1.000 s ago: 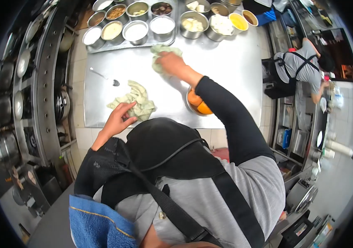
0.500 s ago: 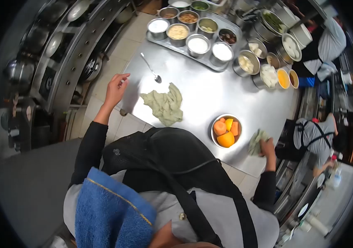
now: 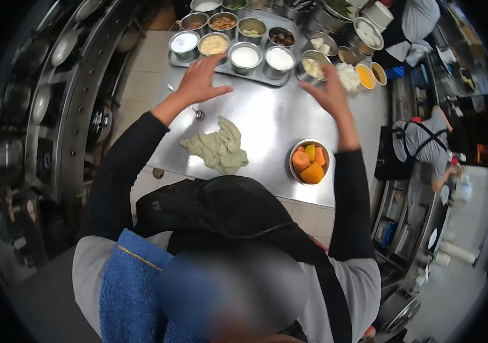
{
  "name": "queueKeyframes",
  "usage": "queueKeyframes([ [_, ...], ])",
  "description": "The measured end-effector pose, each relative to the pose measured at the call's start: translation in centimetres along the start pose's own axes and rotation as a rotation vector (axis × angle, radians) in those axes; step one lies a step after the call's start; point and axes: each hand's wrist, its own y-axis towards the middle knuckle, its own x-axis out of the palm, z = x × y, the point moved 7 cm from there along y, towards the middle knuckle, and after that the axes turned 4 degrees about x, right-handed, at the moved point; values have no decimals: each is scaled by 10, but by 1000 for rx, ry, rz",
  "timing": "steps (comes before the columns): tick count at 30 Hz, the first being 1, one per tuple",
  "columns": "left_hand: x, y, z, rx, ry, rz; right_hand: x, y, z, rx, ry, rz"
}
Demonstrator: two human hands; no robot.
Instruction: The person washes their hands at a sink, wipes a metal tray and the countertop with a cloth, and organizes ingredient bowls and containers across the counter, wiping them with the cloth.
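Observation:
My left hand (image 3: 199,84) is raised over the near left side of the metal tray (image 3: 258,78), fingers spread, holding nothing. My right hand (image 3: 330,96), also open and bare, hovers by a steel tub of pale chunks (image 3: 314,67) at the tray's right. Below my left hand a crumpled pale green cloth (image 3: 219,150) lies on the steel table (image 3: 272,108). Partly hidden by my left forearm is a spoon (image 3: 199,115). A small steel bowl (image 3: 293,174) of carrot pieces (image 3: 300,160) and orange-yellow pieces (image 3: 312,173) stands left of my right forearm.
Several steel tubs of ingredients, one with white contents (image 3: 245,57), fill the tray. More containers crowd the back right, including a cup of yellow liquid (image 3: 365,75). Shelves with pans (image 3: 64,48) stand left. Another person (image 3: 421,140) works at the right.
Both hands have moved forward over the table toward the tray. My right hand held a crumpled cloth at the right edge before; it is now empty, and that cloth is out of sight.

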Motion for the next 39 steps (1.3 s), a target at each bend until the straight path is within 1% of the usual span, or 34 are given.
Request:
queueKeyframes([
  [1, 8, 22, 1, -9, -14, -19, 24, 26, -11, -33, -6, 12],
  [3, 23, 55, -3, -13, 26, -31, 64, 64, -32, 144, -202, -219],
  [5, 35, 78, -10, 2, 136, -15, 91, 80, -39, 138, -321, -219],
  [6, 41, 85, -14, -9, 166, -40, 104, 86, -37, 132, -378, -222],
  [7, 45, 91, -16, -21, 197, -66, 111, 90, -38, 168, -375, -286],
  [8, 49, 96, -17, -33, 227, -94, 112, 93, -40, 171, -386, -282],
  [9, 57, 101, -19, -47, 222, -166, 113, 94, -40, 175, -396, -280],
  [10, 60, 104, -22, -45, 235, -168, 113, 93, -41, 182, -406, -279],
  [12, 69, 109, -23, -29, 259, -189, 110, 89, -42, 140, -372, -199],
  [14, 65, 115, -19, 43, 226, -124, 101, 86, -48, 82, -377, -134],
  [15, 63, 114, -19, 89, 207, -88, 93, 82, -49, 26, -390, -57],
  [16, 59, 113, -17, 133, 188, -52, 79, 73, -53, 1, -394, -44],
  [17, 47, 111, -8, 202, 146, 35, 58, 63, -62, -19, -365, -64],
  [18, 43, 107, 2, 251, 106, 7, 42, 48, -65, -45, -334, -85],
  [20, 25, 94, 22, 339, 41, -35, 27, 18, -53, -178, -307, -87],
  [21, 22, 84, 36, 344, 9, -111, 21, 3, -53, -114, -318, -201],
  [22, 27, 71, 46, 342, -69, -139, 21, -13, -47, -149, -286, -218],
  [23, 39, 59, 54, 355, -116, -217, 23, -29, -45, -149, -317, -247],
  [24, 49, 47, 63, 362, -143, -266, 25, -44, -41, -186, -274, -230],
  [25, 61, 35, 71, 365, -160, -285, 25, -55, -40, -144, -234, -276],
  [28, 89, 16, 80, 372, -98, -314, 38, -79, -22, -65, -205, -316],
  [30, 82, 11, 84, 360, -105, -362, 46, -85, -15, -16, -214, -355],
  [31, 75, 5, 78, 389, -35, -215, 41, -80, -24, -15, -196, -323],
  [33, 39, 7, 43, 288, -188, -81, 27, -68, -42, -2, -163, -272],
  [34, 22, 6, 19, 243, -266, -17, 30, -57, -53, -78, -150, -171],
  [36, -1, 3, -64, -82, -219, 153, 45, -19, -76, -206, -131, 51],
  [38, -33, 10, -133, -238, 167, 301, 104, 53, -139, -161, 93, -84],
  [39, -34, 18, -145, -254, 184, 289, 139, 77, -149, -179, 149, -86],
])
